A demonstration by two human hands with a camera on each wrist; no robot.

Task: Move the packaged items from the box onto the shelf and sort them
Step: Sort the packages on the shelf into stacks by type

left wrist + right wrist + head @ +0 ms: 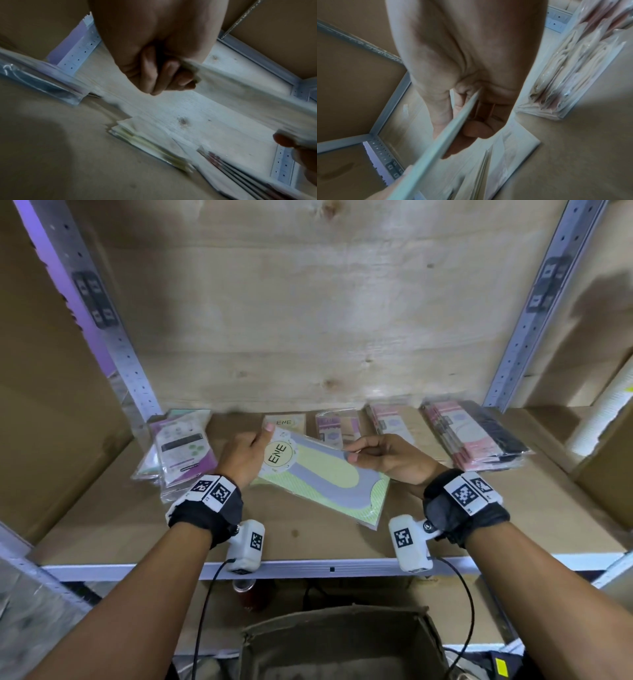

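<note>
Dim, soft overhead light; both wrist views blurred, wide-angle bending at the edges.

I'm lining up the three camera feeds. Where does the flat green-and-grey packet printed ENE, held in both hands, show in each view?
Head: the flat green-and-grey ENE packet lies at centre, between the left hand and right hand.
Left wrist: a blurred sheet running right from the fingers.
Right wrist: edge-on, a pale diagonal strip.
Shared landmark: the pink packet stack.
</note>
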